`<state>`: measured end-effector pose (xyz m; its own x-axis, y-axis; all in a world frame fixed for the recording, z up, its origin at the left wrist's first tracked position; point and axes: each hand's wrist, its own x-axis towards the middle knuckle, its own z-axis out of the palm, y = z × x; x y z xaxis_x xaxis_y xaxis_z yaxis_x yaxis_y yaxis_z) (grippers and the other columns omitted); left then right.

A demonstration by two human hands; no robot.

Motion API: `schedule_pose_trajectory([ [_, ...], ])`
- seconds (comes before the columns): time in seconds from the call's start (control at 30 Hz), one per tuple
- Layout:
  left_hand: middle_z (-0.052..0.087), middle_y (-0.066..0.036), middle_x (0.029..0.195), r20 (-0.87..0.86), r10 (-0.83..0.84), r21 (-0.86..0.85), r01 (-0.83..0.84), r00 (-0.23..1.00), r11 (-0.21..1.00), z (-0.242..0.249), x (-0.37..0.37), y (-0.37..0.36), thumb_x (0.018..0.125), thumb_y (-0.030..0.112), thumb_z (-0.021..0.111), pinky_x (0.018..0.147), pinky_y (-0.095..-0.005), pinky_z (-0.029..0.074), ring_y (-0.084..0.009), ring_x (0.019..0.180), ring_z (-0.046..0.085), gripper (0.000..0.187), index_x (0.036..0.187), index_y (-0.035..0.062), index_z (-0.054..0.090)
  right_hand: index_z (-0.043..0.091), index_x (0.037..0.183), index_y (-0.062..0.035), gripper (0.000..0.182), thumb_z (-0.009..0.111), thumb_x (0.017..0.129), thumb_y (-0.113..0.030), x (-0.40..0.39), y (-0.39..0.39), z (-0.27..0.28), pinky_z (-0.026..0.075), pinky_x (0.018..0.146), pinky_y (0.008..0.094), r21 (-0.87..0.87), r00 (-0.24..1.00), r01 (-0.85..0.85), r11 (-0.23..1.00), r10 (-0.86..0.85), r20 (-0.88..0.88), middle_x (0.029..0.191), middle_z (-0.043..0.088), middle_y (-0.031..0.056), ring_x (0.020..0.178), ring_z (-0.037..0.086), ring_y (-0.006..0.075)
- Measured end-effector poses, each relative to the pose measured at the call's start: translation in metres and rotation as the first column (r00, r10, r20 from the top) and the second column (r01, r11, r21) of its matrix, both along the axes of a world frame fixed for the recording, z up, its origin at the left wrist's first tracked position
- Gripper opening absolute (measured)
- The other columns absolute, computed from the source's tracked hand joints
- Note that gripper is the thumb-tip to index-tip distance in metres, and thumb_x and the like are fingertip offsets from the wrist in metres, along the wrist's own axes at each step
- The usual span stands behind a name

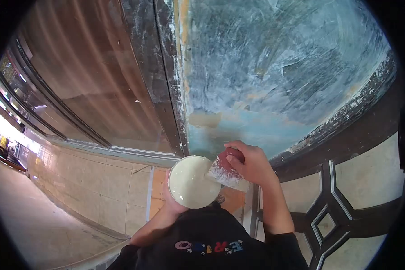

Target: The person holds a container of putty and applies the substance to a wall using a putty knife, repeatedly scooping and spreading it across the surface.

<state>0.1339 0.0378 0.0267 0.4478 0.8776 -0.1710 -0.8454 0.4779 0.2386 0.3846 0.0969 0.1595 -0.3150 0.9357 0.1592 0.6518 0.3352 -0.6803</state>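
My left hand [175, 207] is wrapped round the side of a round tub of cream-white putty [194, 182], held close in front of my body. Most of its fingers are hidden behind the tub. In my right hand [255, 166] is a putty knife [228, 177] with a dark red grip. White residue streaks its wide blade, and one blade corner overlaps the tub's right rim. Just beyond both hands stands a patchy blue-grey wall [265, 76], with a beige smear [204, 119] low on its left side.
A dark wooden frame [162, 72] with brown glass borders the wall on the left. To the right is a dark lattice panel [342, 202] with pale sections. Orange sheeting [157, 189] lies on the tiled floor [108, 180] below.
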Motion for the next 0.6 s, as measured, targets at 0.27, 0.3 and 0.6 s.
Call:
schedule_pose_trajectory([
  [0.27,0.041,-0.013,0.159,0.117,-0.004,-0.020,0.007,0.993,1.000,-0.010,0.041,0.000,0.099,0.071,0.029,0.117,-0.0606,0.033,-0.0389,0.142,0.043,0.081,0.157,0.0156,0.036,0.065,0.124,-0.0089,0.034,0.070,0.090,-0.015,0.036,0.004,-0.002,0.057,0.080,0.0353,0.024,0.995,-0.001,1.000,-0.002,0.104,0.101,0.075,0.0123,0.089,0.074,0.0280],
  [0.3,0.041,-0.013,0.159,0.144,0.003,-0.017,0.000,0.990,1.000,-0.011,0.046,0.000,0.099,0.071,0.030,0.117,-0.0605,0.033,-0.0388,0.142,0.044,0.081,0.157,0.0158,0.036,0.065,0.122,-0.0103,0.033,0.070,0.091,-0.019,0.040,0.004,-0.007,0.057,0.078,0.0387,0.023,1.000,0.010,1.000,-0.010,0.023,0.098,0.075,0.0127,0.087,0.073,0.0311],
  [0.6,0.040,-0.014,0.160,0.148,0.014,0.004,-0.015,0.989,1.000,-0.011,0.087,0.002,0.097,0.073,0.032,0.117,-0.0601,0.034,-0.0386,0.143,0.043,0.083,0.157,0.0160,0.036,0.064,0.123,-0.0125,0.035,0.069,0.090,-0.023,0.080,0.010,-0.005,0.056,0.082,0.0418,-0.014,0.998,-0.012,1.000,0.013,0.066,0.102,0.074,0.0135,0.093,0.071,0.0340],
])
